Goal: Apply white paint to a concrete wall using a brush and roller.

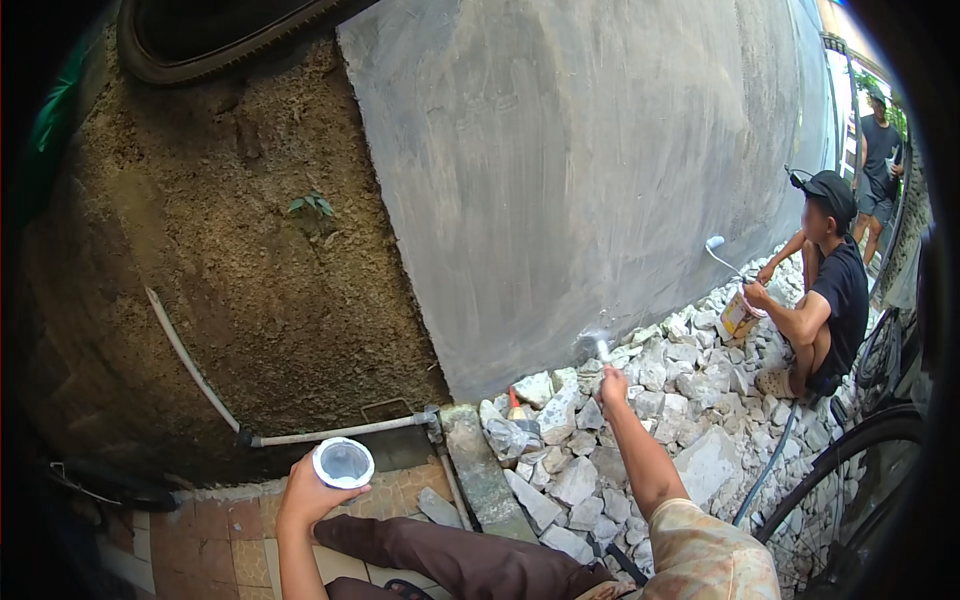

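My left hand (pixel 312 487) is closed around a white-rimmed plastic cup (pixel 343 463), its greyish inside facing up. It is held over the tiled floor at the lower left. My right arm reaches forward across the rubble. In my right hand (pixel 613 385) is a small paintbrush (pixel 602 349), its pale end at the foot of the grey plastered wall (pixel 520 190). A wet white patch (pixel 590 337) shows on the wall there. Another brush with a red handle (pixel 514 398) rests at the wall's foot, left of my right hand.
Broken concrete rubble (pixel 655 400) runs along the wall. At the right a co-worker (pixel 835 290) squats with a paint roller (pixel 714 243) and a paint bucket (pixel 740 315). Another person (pixel 880 155) stands farther back. A bicycle wheel (pixel 850 450), hose (pixel 775 470) and white pipe (pixel 330 433) lie around.
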Demonstrator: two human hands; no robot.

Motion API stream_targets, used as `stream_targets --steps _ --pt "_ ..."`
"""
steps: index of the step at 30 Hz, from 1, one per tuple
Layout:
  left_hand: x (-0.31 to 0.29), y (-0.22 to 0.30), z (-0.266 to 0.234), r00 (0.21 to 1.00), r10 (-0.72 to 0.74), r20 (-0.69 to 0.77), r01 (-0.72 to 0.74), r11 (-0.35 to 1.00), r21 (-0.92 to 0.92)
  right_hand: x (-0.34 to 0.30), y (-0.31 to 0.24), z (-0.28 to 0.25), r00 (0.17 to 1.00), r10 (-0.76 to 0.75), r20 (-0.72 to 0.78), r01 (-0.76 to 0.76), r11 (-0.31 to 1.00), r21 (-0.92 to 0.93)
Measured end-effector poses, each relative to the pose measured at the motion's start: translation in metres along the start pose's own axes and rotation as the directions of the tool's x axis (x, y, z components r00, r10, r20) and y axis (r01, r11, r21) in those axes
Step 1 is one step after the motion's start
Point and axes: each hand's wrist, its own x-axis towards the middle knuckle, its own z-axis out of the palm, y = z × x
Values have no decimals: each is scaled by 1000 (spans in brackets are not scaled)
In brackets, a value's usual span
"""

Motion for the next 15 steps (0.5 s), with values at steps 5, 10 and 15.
stream_targets --steps 5,10,15 --pt "-4 -4 -5 1000 -15 8 15 999 38 -2 11 25 974 -118 -192 117 993 -18" --pt "0 1 -3 1000 -20 -2 20 1000 -2 -88 4 37 546 387 743 -120 914 -388" --pt "0 6 0 1000 8 1 -8 1000 16 -97 -4 51 791 194 580 28 936 -352"
